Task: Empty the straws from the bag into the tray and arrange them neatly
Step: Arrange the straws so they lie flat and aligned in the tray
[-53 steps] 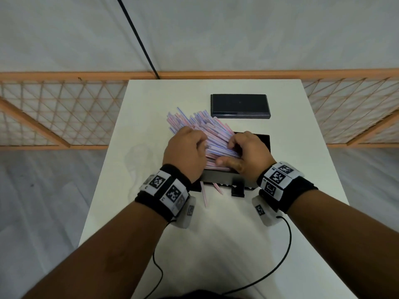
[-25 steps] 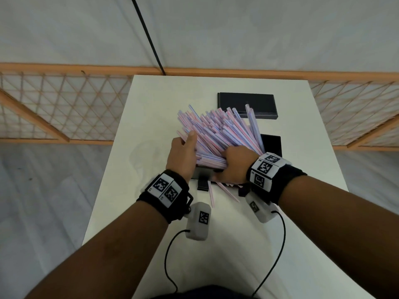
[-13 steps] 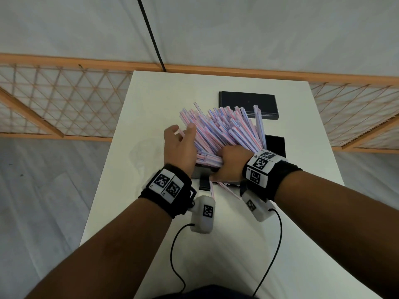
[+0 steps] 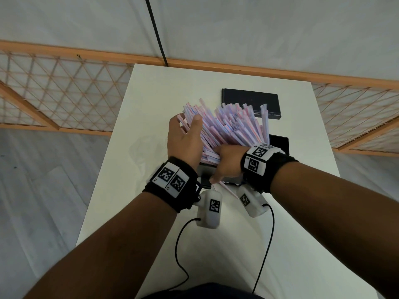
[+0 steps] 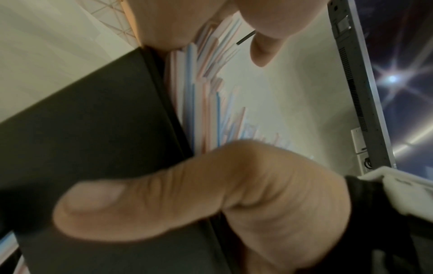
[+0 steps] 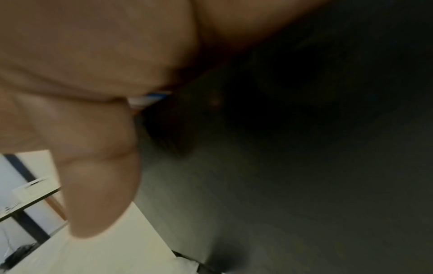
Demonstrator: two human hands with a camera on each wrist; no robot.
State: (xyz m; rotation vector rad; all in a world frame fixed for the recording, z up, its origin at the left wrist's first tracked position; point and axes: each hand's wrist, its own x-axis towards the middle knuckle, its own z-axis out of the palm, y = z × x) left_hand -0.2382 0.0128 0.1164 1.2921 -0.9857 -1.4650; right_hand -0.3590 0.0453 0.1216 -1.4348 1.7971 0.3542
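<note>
A thick bundle of pink, blue and white straws [image 4: 228, 128] stands tilted, its lower ends in the black tray [image 4: 279, 143] and its tops fanned out away from me. My left hand [image 4: 183, 139] lies flat along the bundle's left side, thumb up against the straws. My right hand [image 4: 226, 162] grips the bundle's near lower end at the tray's front wall. In the left wrist view the straws [image 5: 206, 103] rise beside the dark tray wall [image 5: 93, 139]. The right wrist view shows my fingers [image 6: 93, 176] and a few straw ends [image 6: 145, 100]. No bag is visible.
A black flat box [image 4: 251, 102] lies behind the tray on the white table [image 4: 133, 147]. Two loose straws [image 4: 226, 188] lie on the table in front of the tray. A wooden lattice fence [image 4: 54, 91] borders the table's far side. Sensor cables [image 4: 179, 251] trail toward me.
The bundle has been tipped up from lying slanted over the tray to standing steeper. My left hand slid up its left side with fingers straightened; my right hand stays at the base.
</note>
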